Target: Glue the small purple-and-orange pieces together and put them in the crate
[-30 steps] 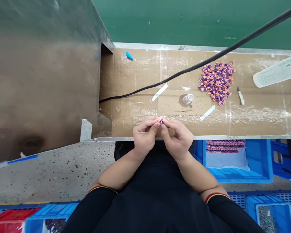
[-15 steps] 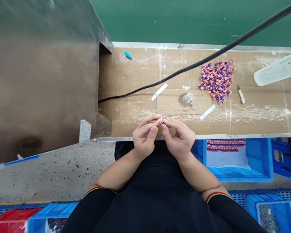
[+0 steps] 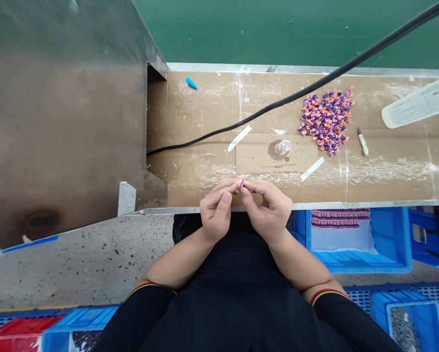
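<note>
Head view | small purple-pink piece (image 3: pixel 241 184) is up between the hands, near the tabletop's (image 3: pixel 205 112) front edge | right hand (image 3: pixel 268 209) pinches it; left hand (image 3: pixel 216 210) loosely open, fingers alongside, thumb clear | step: fine two-handed handling, seemingly | next: calls for steady pinching

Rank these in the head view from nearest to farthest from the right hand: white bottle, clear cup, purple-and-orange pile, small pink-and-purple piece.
From the right hand:
1. Small pink-and-purple piece, at its fingertips.
2. Clear cup, ahead on the cardboard.
3. Purple-and-orange pile, ahead and to the right.
4. White bottle, far right.
</note>
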A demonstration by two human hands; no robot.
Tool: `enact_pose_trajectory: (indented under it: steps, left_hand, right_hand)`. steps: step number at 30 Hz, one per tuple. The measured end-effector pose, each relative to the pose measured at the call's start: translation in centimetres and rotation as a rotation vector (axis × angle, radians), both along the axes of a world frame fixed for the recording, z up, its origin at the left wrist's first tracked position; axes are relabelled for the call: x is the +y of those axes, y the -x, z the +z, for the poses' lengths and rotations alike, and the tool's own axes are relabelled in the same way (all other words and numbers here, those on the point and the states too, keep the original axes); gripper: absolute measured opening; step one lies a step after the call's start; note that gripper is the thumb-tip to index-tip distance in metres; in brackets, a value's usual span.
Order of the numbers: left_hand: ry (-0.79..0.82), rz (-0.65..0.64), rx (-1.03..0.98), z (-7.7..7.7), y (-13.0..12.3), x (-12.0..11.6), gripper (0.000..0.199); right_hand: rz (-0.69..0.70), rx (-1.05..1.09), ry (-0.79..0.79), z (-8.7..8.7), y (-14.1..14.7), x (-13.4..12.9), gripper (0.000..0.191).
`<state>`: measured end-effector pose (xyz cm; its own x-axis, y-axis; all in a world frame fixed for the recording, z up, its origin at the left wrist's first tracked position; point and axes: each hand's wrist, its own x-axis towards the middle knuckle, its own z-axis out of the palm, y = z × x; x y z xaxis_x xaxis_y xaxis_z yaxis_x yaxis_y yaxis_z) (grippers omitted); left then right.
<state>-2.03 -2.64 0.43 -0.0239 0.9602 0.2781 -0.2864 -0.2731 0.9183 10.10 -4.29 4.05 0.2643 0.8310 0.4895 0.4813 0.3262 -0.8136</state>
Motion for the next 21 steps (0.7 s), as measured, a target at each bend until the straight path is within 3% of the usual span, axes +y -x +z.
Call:
enact_pose_trajectory:
  steps: [12,18,21]
  left_hand:
    - [0.011,-0.004,-0.019,-0.2,-0.2,-0.1,0.025]
    - [0.044,-0.027,-0.035,-0.9,0.2,0.2,0.028]
    - [0.057,0.015,-0.06,-1.1,0.5,0.5,0.026]
  right_hand:
    - [-0.006,0.004,0.003,0.0,-0.1,0.1,0.013]
    - [0.025,-0.131,-0.115,-0.5,-1.1,0.1,0.027]
    - [0.055,-0.256,-0.077,-1.0,-3.2,-0.1,0.025]
